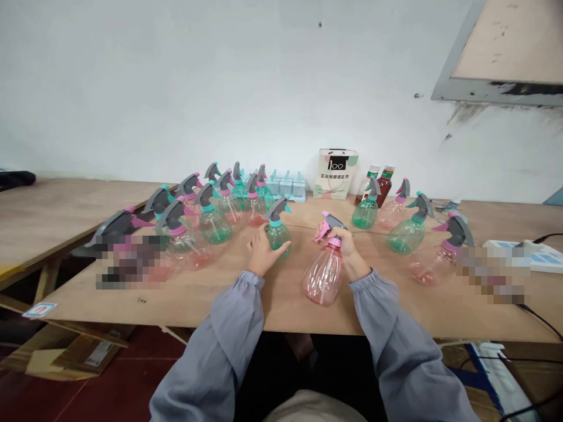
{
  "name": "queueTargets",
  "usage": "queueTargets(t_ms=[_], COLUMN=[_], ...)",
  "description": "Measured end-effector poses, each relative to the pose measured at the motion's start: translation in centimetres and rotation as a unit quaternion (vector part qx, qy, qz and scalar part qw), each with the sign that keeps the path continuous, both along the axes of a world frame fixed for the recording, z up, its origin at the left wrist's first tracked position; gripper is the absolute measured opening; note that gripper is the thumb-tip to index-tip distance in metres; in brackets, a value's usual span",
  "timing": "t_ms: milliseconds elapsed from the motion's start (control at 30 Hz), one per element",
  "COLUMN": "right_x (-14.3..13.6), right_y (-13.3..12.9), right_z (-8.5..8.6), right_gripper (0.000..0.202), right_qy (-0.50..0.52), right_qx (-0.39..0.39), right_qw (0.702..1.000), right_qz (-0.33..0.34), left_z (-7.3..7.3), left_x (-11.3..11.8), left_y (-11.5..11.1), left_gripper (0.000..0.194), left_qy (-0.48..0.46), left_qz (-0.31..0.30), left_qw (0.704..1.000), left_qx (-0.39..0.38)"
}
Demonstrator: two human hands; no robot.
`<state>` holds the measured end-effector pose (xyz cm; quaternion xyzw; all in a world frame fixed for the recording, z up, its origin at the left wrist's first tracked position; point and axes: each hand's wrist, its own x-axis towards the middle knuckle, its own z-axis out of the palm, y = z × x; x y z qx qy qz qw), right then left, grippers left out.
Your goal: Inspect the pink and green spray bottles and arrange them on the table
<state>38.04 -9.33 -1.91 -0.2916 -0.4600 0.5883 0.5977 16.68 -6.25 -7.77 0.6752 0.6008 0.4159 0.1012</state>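
We see even, fairly bright light across the pale wall (220, 76), its source outside our view. Shadows on the counter (281, 299) look soft, and small highlights glint on the clear bottles (323, 275). Our edges stretch and slant, fine detail is soft, and two patches are pixelated.

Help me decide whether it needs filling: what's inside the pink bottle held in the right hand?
A thin tube runs down inside the pink bottle; whether there is liquid, I cannot tell. The right hand covers part of the neck, hiding whatever lies within there.
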Motion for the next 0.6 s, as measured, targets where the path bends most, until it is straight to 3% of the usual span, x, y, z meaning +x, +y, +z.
queueTargets(t_ms=[133, 333, 500, 600], right_x=[-0.1, 0.4, 0.5, 0.4], right_y=[0.2, 0.7, 1.2, 1.2], right_z=[-0.2, -0.5, -1.1, -1.2], right_gripper=[0.014, 0.013, 0.026, 0.024], right_qy=[-0.003, 0.102, 0.073, 0.07], right_qx=[-0.028, 0.015, -0.008, -0.007], right_qw=[0.999, 0.994, 0.997, 0.997], right_qz=[-0.015, -0.034, -0.02, -0.026], left_z=[0.0, -0.1, -0.1, -0.1], left_x=[0.0, -0.1, -0.1, -0.1], left_y=[0.0, 0.2, 0.2, 0.2], left_gripper=[0.084, 0.085, 0.084, 0.084], left_qy=[-0.003, -0.004, -0.005, -0.004], left_qz=[-0.002, -0.006, -0.009, -0.006], left_qw=[1.0, 1.0, 1.0, 1.0], left_qx=[-0.005, -0.001, 0.002, -0.003])
